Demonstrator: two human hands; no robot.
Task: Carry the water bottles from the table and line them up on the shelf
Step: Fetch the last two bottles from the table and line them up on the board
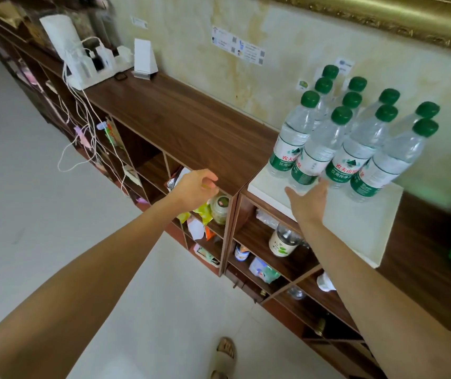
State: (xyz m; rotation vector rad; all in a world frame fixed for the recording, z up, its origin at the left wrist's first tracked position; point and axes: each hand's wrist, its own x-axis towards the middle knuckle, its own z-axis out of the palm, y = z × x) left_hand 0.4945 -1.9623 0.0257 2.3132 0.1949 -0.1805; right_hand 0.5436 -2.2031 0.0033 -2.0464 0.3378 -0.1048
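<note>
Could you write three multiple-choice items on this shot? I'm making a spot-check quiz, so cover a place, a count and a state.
1. Where do the water bottles stand?
A. on the floor
B. on a white board atop the wooden shelf unit
C. inside a lower compartment

2. How many green caps show in the cluster?
A. six
B. ten
C. fourteen

3. What is the right hand doing?
A. gripping a bottle by its cap
B. hanging at the person's side
C. reaching with straight fingers at the base of the front bottles

Answers: 1 B, the bottles sit on the pale board on the brown top. 2 B, ten caps can be counted. 3 C, the fingers are spread and curl round nothing, while the left hand holds nothing at the shelf edge.
</note>
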